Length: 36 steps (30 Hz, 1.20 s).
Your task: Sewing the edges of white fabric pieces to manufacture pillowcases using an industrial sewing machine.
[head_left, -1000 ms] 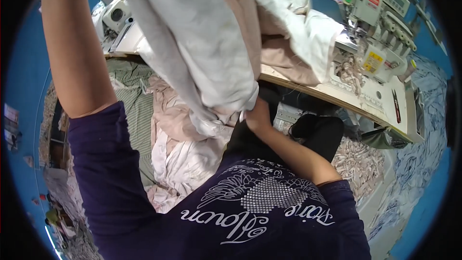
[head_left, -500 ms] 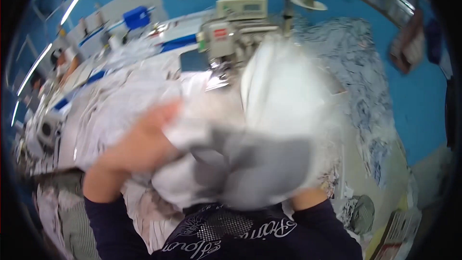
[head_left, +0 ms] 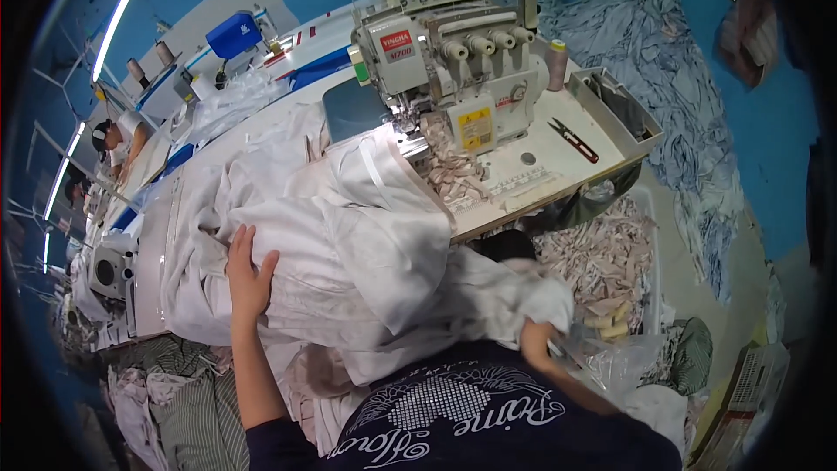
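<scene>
L hand (head_left: 250,277) lies open, palm down on cloth (head_left: 384,249) front-left of mach. (head_left: 488,92), prob. to steady it, while R hand (head_left: 538,342), fingertips hidden, looks closed on its bunched end in front of mach., prob. to control slack.

I see the sewing table (head_left: 545,141) carrying an overlocker (head_left: 471,61), thread snips (head_left: 577,144), box (head_left: 602,118), pale fabric (head_left: 375,227), probably a thread cone (head_left: 557,67).

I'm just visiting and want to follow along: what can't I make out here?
All in the head view:
Right hand: fingers blurred, partly hidden by the cloth.
Machine: its needle is too small to pick out.
Stand: top cut off by the upper edge.
</scene>
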Tool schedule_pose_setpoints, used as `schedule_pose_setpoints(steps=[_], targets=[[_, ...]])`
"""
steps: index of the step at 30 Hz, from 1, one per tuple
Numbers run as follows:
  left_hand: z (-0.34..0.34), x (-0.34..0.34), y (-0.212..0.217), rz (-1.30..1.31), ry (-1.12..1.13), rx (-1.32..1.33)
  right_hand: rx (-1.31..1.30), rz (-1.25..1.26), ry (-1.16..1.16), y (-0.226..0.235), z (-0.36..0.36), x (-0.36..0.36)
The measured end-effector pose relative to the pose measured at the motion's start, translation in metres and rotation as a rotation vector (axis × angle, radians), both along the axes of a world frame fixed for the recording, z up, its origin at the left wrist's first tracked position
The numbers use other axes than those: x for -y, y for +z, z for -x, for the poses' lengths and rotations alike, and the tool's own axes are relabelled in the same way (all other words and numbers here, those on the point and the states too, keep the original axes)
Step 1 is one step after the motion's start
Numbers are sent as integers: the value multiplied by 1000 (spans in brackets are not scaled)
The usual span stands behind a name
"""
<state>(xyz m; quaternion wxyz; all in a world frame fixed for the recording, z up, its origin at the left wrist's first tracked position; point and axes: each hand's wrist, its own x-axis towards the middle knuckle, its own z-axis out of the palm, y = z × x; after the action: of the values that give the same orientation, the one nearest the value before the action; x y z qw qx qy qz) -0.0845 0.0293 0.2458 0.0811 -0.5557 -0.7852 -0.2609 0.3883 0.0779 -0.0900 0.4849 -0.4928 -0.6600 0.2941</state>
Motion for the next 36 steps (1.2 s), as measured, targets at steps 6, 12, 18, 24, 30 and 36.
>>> schedule_pose_setpoints(steps=[6,12,18,24,30,36], targets=[[-5,2,14,16,-50,7,234,-109,148,164,87,-91],[-36,-52,24,-439,-339,-173,199,-87,326,192,94,-161],[-107,-129,76,-212,-836,-439,401,-251,492,178,100,-193],[-105,-151,77,-93,-823,-362,713,-136,210,170,20,-207],[-94,-165,73,-317,-841,-162,110,58,274,221,80,-117],[-86,-163,76,-265,-783,-118,-134,515,706,220,154,-81]])
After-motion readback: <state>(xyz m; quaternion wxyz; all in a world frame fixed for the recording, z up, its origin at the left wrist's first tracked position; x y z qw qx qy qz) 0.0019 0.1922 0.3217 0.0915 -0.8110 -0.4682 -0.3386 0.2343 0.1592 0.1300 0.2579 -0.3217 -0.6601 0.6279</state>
